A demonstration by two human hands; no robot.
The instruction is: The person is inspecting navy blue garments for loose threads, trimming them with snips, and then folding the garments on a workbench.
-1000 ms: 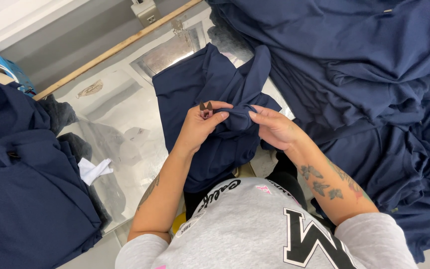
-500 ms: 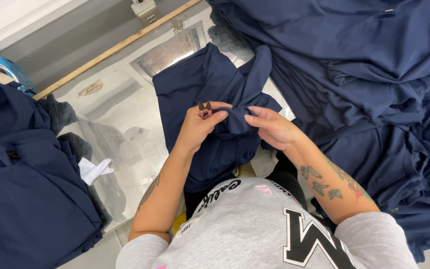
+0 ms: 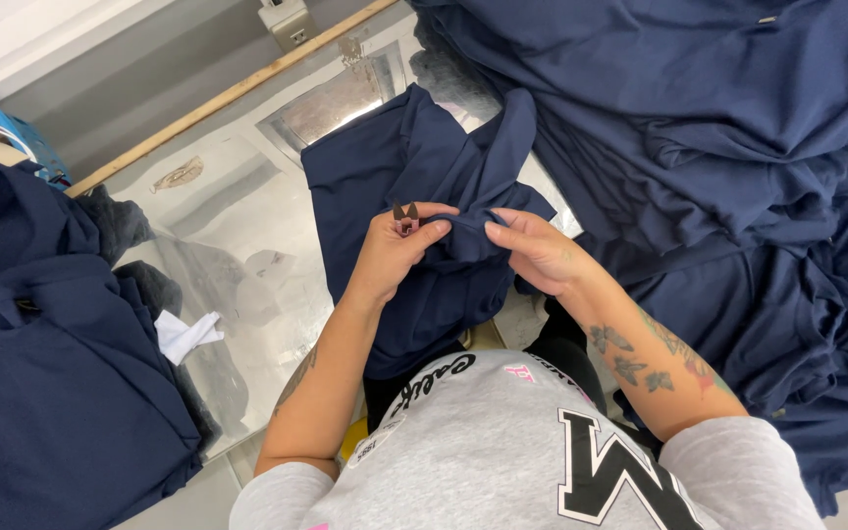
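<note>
Pinching a raised fold of the navy garment (image 3: 404,167) between both hands, at its near edge just above the grey sweatshirt. Left hand (image 3: 390,257) closed narrowly on the cloth, thumb and forefinger pressed together, with a small dark thread snip (image 3: 405,214) tucked against the same fingers, tips pointing away from the body. Right hand (image 3: 537,253) gripping the other end of the fold, fingertips nipped tight, cloth drawn taut between the two. Looks like the checking and trimming stage on a seam or hem. Calls next, as a judgement, for keeping the fold stretched while working the snip tips to the exact spot without catching the fabric.

Spread flat under the garment, a shiny steel table (image 3: 238,236). Right of the garment, touching it and crowding the right forearm, a big heap of navy cloth (image 3: 718,147). Well left of the garment, another navy stack (image 3: 41,373), a white scrap (image 3: 186,334) beside it. Beyond the garment, a wooden strip (image 3: 228,93) along the table's far edge.
</note>
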